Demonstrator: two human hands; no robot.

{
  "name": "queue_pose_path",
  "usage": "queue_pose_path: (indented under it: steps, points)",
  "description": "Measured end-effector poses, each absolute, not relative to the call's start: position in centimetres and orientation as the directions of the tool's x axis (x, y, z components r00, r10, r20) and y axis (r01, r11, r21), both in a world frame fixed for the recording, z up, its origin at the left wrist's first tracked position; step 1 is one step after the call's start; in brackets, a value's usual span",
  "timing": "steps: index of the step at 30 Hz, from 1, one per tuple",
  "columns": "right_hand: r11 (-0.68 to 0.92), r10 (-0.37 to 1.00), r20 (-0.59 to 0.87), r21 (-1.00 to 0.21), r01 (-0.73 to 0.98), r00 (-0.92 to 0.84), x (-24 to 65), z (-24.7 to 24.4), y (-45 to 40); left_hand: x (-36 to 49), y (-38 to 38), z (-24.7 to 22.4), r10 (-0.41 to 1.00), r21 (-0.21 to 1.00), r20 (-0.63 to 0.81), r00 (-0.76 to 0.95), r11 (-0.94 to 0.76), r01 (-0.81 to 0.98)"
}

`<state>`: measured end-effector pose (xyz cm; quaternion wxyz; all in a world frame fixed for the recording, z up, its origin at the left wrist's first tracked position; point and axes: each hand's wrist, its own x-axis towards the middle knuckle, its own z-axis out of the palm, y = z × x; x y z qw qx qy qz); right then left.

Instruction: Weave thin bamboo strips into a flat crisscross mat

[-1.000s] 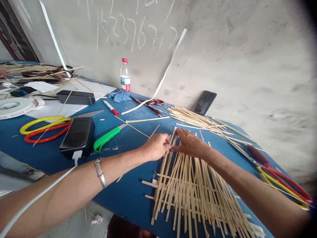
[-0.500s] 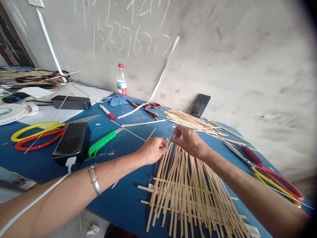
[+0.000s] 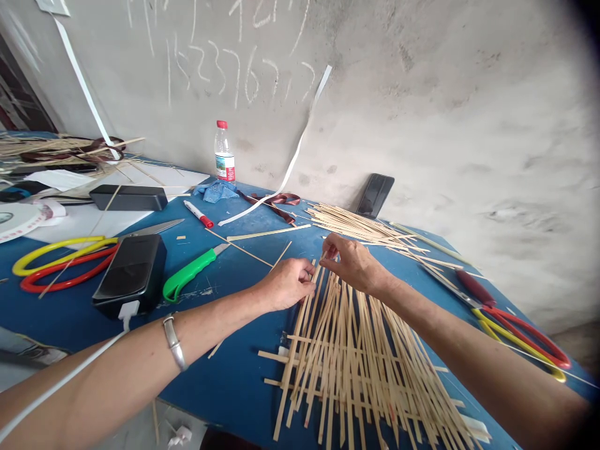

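A partly woven mat of thin bamboo strips [image 3: 347, 356] lies fanned out on the blue table [image 3: 225, 387], with a few crosswise strips through its lower part. At the mat's upper left end, my left hand [image 3: 288, 284] is closed with its fingertips on a strip. My right hand [image 3: 351, 262] is just to the right, thumb and fingertips pinched on the end of a strip. A silver bracelet [image 3: 174, 343] is on my left wrist. The fingers partly hide the strip ends.
Loose strips [image 3: 356, 225] lie behind the hands. A green-handled knife [image 3: 190, 275], scissors [image 3: 70, 259], a black device [image 3: 134, 272] and a marker [image 3: 199, 214] are left. More scissors [image 3: 520, 331] lie right. A bottle [image 3: 224, 156] and phone [image 3: 375, 195] stand near the wall.
The view has shifted slightly, so most things appear a little further left. My right hand's fingertips are slightly lower against the strip ends. Both hands stay closed at the mat's upper end.
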<state>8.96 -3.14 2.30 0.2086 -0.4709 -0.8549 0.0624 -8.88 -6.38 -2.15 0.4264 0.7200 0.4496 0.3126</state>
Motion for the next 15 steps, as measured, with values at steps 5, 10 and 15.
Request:
queue_pose_path:
  steps: [5,10,15]
  points:
    - [0.579,0.811,0.314,-0.302,0.758,-0.494,9.2,2.2,-3.1,-8.9,-6.4,-2.2,0.910,0.890,0.082,0.406,-0.250,0.382]
    - [0.609,0.779,0.380,-0.267,0.747,-0.499,9.8,2.5,-3.6,-8.8,-6.4,-2.2,0.911,0.889,0.093,0.401,-0.258,0.380]
    - [0.632,0.758,0.363,-0.200,0.749,-0.543,10.7,2.6,-4.2,-8.8,-6.5,-1.9,0.917,0.894,0.090,0.388,-0.245,0.374]
